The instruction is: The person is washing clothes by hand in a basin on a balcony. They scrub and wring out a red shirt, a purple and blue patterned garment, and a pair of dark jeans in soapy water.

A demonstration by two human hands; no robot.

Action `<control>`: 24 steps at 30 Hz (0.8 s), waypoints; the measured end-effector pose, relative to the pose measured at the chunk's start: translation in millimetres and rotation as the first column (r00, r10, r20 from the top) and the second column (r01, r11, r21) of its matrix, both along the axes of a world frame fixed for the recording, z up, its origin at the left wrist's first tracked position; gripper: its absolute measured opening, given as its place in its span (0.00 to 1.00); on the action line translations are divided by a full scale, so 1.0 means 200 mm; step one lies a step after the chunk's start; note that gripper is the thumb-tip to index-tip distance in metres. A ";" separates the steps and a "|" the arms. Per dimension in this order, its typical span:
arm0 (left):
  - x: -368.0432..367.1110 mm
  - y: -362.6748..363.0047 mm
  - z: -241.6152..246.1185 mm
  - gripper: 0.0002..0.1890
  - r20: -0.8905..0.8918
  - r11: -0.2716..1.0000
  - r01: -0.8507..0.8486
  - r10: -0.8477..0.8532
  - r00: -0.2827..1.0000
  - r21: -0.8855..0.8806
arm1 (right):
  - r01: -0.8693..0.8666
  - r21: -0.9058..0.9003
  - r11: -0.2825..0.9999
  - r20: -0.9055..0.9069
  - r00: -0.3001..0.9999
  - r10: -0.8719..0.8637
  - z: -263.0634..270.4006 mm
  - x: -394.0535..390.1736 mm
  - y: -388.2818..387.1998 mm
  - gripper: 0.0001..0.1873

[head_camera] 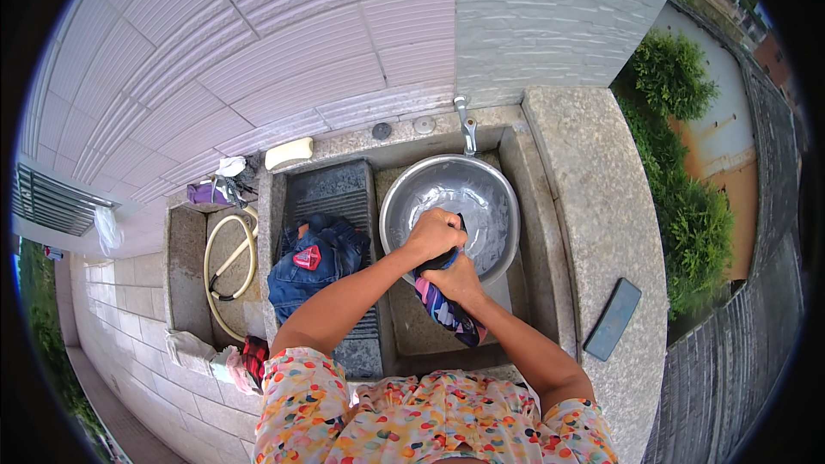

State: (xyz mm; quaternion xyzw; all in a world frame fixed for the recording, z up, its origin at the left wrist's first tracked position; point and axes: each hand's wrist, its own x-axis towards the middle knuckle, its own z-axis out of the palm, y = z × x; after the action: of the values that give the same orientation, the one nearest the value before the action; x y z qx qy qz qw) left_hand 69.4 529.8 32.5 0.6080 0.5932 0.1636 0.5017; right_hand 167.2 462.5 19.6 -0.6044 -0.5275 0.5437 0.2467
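Observation:
My left hand [436,232] is closed in a fist around the upper end of a twisted, dark, multicoloured patterned cloth [441,307]. Just below it, my right hand [456,278] grips the same cloth, its lower part hanging toward me. Both hands are over the near rim of a round metal basin [449,167], which sits in a stone sink [412,335]. Bright reflections cover the basin's inside, so I cannot tell how much water it holds. A metal tap [469,132] rises behind the basin.
Left of the sink, blue denim clothing [322,264] with a red-and-white item [307,258] lies on a ridged stone washboard [335,183]. Farther left, a coiled hose [209,264] fills another basin. A pale soap bar [289,153] rests behind; a smartphone [612,319] lies on the right ledge.

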 end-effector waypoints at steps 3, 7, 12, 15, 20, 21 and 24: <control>0.00 -0.03 -0.14 0.07 -0.067 1.000 -0.027 0.028 0.997 0.005 | -0.021 -0.053 0.998 0.159 0.987 0.029 -0.10 -0.01 -0.03 0.23; 0.01 -0.07 -0.19 0.08 -0.073 0.998 -0.044 0.040 0.997 -0.048 | -0.022 -0.111 0.994 0.138 0.990 0.037 -0.17 0.00 -0.07 0.27; 0.03 -0.09 -0.19 0.08 -0.117 0.997 -0.032 0.024 0.993 -0.072 | -0.020 -0.139 0.990 0.161 0.986 0.043 -0.17 0.00 -0.09 0.28; 0.01 -0.08 -0.23 0.09 -0.138 0.998 -0.024 0.015 0.990 -0.065 | 0.012 -0.026 1.000 0.139 0.990 -0.008 -0.15 -0.01 -0.09 0.23; -0.09 0.00 -0.10 0.33 0.539 0.946 -0.156 0.292 0.790 -0.284 | -0.029 -0.475 0.879 -0.663 0.669 -0.336 -0.03 0.07 0.02 0.20; -0.11 -0.02 -0.01 0.39 0.616 0.906 -0.224 0.411 0.672 -0.360 | -0.054 -0.613 0.788 -0.704 0.492 -0.513 -0.03 0.09 0.03 0.22; -0.26 -0.11 0.12 0.47 0.731 0.903 -0.228 0.429 0.531 -0.365 | -0.097 -0.624 0.775 -0.770 0.245 -0.589 0.06 0.14 0.09 0.25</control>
State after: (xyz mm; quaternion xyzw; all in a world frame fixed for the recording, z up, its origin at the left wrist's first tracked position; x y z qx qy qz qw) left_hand 17.0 507.4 56.9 0.2856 0.4248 0.4410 0.7372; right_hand 194.3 480.9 31.5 -0.2821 0.0179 0.8680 0.4083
